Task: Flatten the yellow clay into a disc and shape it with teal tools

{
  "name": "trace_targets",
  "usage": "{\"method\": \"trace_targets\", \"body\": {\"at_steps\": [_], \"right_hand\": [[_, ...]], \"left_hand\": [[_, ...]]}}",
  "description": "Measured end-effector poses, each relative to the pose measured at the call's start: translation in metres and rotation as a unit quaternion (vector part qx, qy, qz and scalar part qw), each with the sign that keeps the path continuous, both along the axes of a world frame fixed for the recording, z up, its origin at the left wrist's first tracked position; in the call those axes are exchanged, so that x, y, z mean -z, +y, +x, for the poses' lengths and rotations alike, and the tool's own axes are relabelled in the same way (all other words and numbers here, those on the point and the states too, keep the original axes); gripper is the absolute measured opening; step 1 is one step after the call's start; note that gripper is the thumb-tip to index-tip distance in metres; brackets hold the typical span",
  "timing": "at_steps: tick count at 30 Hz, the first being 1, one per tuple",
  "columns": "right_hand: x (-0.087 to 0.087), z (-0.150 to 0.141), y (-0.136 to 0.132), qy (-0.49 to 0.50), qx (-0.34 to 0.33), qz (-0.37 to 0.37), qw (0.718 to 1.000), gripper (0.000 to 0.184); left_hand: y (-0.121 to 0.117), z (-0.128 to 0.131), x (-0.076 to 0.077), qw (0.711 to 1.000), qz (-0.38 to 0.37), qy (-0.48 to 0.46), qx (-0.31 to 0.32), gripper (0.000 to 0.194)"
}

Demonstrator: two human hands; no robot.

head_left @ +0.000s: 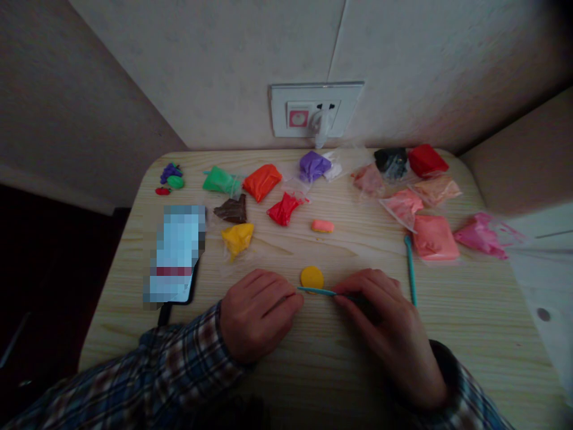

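A flat yellow clay disc point(311, 277) lies on the wooden table in front of me. Across its near edge runs a thin turquoise modelling tool point(319, 291). My right hand point(385, 322) pinches the tool's right end between thumb and fingers. At the other end, my left hand point(262, 313) is closed, its thumb and forefinger meeting at the tool's tip. Its fingertips are partly hidden. Just beyond the disc sits a small pink clay piece point(322, 226) with a yellow underside. A second turquoise tool point(410, 272) rests beside my right hand.
Several bags of coloured clay, among them yellow point(238, 239), red point(285, 209) and pink point(435, 237), lie across the table's far half. A phone point(176, 254) with a cable is at the left. Small clay fruits point(172, 174) stand behind it. A wall socket point(317, 110) holds a plug.
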State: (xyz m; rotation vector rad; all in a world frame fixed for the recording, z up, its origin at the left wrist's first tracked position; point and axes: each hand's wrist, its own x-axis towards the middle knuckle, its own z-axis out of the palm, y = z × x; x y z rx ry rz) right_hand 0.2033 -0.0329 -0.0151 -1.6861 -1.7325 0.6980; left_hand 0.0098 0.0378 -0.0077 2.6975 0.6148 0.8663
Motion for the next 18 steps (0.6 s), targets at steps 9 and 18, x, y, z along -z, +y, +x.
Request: {"method": "trace_targets", "body": {"at_steps": [9,18], "right_hand": [[0.0051,-0.0027,0.0039,-0.026,0.003,0.011,1.0,0.005],[0.0072,-0.0032,0.005,-0.033,-0.018,0.026,0.999,0.004]], "left_hand": [[-0.0024,-0.0033,0.0023,0.999,-0.017,0.017,-0.034,0.019],[-0.0041,-0.0025,0.0083,0.998,-0.04,0.019,-0.048,0.01]]}}
